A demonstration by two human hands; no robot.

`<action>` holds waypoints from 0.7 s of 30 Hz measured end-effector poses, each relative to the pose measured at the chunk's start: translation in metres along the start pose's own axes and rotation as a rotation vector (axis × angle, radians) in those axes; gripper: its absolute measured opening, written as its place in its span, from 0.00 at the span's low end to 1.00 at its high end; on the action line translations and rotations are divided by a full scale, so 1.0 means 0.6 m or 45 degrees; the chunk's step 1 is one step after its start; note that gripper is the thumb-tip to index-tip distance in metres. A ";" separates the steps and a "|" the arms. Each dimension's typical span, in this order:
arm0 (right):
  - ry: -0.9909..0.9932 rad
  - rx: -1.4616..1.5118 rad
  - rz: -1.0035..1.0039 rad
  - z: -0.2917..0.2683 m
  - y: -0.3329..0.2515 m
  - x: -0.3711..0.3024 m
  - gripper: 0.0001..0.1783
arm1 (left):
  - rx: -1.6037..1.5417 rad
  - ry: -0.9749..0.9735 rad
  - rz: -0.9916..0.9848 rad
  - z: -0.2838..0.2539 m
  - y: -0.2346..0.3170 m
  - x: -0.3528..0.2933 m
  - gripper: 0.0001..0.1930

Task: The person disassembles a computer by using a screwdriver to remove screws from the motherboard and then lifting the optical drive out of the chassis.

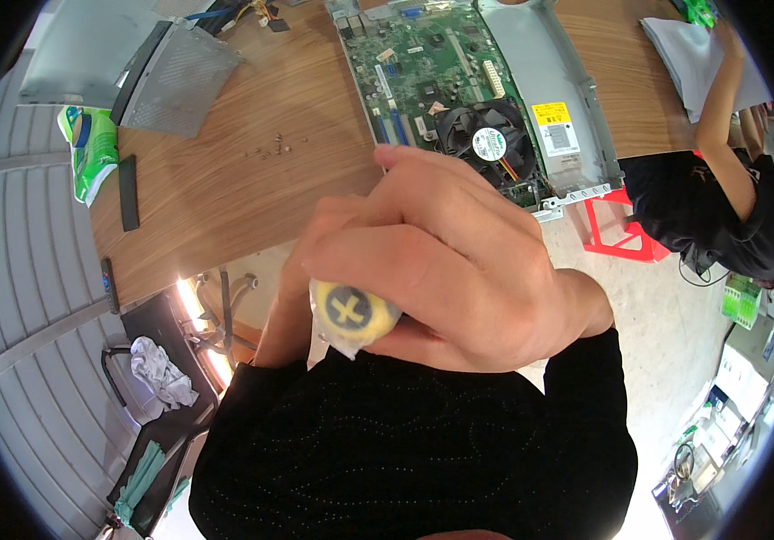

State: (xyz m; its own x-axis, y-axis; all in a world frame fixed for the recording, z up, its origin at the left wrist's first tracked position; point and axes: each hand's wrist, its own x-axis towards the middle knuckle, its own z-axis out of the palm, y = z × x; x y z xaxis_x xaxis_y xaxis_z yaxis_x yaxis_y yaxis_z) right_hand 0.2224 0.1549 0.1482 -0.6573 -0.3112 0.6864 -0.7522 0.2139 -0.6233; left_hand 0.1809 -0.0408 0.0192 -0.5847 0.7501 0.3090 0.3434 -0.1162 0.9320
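Hands (459, 270) with yellow-ended handle (351, 310), chassis (540, 72) at tabletop (198, 198) edge, room leftward

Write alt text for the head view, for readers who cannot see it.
A person's right hand holds a yellow, rounded, plastic-wrapped handle and partly hides the left hand. On the brown wooden table beyond, an open grey metal computer case holds a green circuit board and black fan.

Bright light washes the wooden bench (225, 193) in my remote view, glare whitening the floor (643, 418) at lower right, while fisheye distortion bows grey wall panels (27, 288) toward blackened edges.
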 end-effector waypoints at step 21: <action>0.195 0.010 0.098 0.022 -0.024 -0.040 0.29 | 0.047 0.071 0.089 0.011 -0.003 0.002 0.10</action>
State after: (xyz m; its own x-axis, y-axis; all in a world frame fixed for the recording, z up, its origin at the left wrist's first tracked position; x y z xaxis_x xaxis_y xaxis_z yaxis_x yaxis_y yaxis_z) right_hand 0.2494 0.1469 0.1356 -0.7129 -0.1493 0.6852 -0.6993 0.2246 -0.6787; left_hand 0.1845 -0.0355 0.0165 -0.5981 0.7034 0.3839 0.4112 -0.1418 0.9005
